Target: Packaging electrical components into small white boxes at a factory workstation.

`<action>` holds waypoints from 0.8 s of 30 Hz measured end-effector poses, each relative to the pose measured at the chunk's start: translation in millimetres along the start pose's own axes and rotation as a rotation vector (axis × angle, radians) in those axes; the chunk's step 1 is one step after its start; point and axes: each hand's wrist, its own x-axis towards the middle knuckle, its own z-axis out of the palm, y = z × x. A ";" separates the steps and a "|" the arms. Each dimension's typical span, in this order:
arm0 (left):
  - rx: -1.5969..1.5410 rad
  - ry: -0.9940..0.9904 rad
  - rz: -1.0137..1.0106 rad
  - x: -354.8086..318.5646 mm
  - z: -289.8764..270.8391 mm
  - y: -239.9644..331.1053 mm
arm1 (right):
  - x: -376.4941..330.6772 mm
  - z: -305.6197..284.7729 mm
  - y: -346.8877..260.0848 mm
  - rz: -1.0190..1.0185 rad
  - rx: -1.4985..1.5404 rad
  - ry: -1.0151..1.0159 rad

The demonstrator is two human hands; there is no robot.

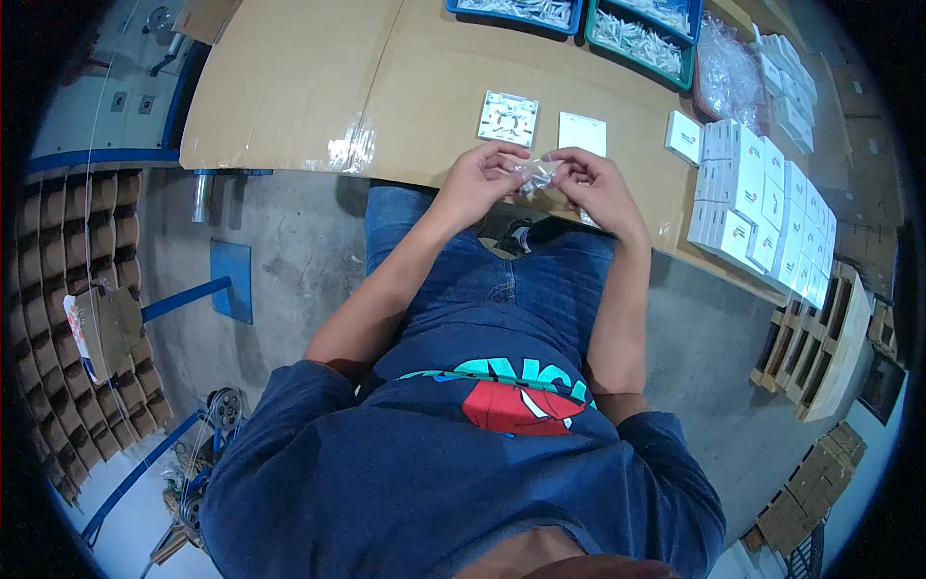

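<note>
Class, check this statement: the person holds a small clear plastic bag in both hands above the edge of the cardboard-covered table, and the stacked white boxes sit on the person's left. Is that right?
One detail is wrong. The head view shows the stacked white boxes on the person's right, not left. The rest stands: the left hand and right hand hold the small clear plastic bag above the edge of the cardboard-covered table.

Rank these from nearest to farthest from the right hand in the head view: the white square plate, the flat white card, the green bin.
1. Flat white card, just beyond the right hand.
2. White square plate, left of the card.
3. Green bin, at the table's far edge.
</note>
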 end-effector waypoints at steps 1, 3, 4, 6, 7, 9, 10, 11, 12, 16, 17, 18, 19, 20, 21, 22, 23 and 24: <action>-0.043 -0.009 -0.092 -0.6 -3.8 -4.3 | 2.8 -2.3 4.0 0.075 0.025 -0.110; -0.086 -0.020 -0.183 -1.8 -9.1 -11.1 | 3.8 -0.2 4.2 0.149 0.049 -0.219; -0.075 -0.028 -0.203 -2.0 -11.5 -14.1 | 4.2 4.5 4.2 0.191 0.032 -0.186; -0.060 -0.033 -0.200 3.6 -14.2 -13.3 | 11.1 10.4 0.8 0.211 0.003 -0.154; -0.035 -0.021 -0.159 0.5 -13.3 -14.0 | 9.1 14.3 0.4 0.204 -0.019 -0.104; -0.015 -0.006 -0.099 2.2 -17.2 -12.8 | 9.0 19.0 -4.3 0.217 -0.022 -0.061; -0.012 -0.008 -0.091 8.9 -19.7 -11.5 | 14.5 19.4 -4.2 0.209 -0.024 -0.059; 0.000 0.060 -0.024 12.6 -19.8 -8.8 | 17.8 21.0 -0.9 0.126 -0.038 -0.058; 0.012 0.128 0.043 17.3 -21.3 -7.1 | 21.5 23.0 2.3 0.044 -0.052 -0.058; 0.429 0.236 0.258 35.5 -28.1 -8.6 | 41.7 30.1 10.9 -0.086 -0.093 0.086; 0.429 0.236 0.261 38.7 -29.1 -4.3 | 48.0 29.8 11.8 -0.106 -0.158 0.138; 0.596 0.244 0.273 41.5 -30.3 1.1 | 53.1 29.8 12.6 -0.126 -0.222 0.190; 0.764 0.251 0.285 44.2 -31.2 4.4 | 57.3 30.3 14.2 -0.128 -0.224 0.191; 0.764 0.256 0.289 47.5 -34.2 3.3 | 62.6 31.9 14.0 -0.126 -0.299 0.208; 0.876 0.271 0.370 50.8 -37.5 -1.1 | 66.0 33.5 14.1 -0.124 -0.373 0.225; 0.989 0.286 0.451 53.4 -40.2 -4.7 | 68.3 35.4 14.7 -0.129 -0.375 0.224; 0.989 0.290 0.453 55.7 -42.5 -7.9 | 70.2 38.0 14.2 -0.183 -0.463 0.251; 1.019 0.318 0.498 57.7 -44.8 -11.4 | 71.9 39.7 13.8 -0.237 -0.551 0.277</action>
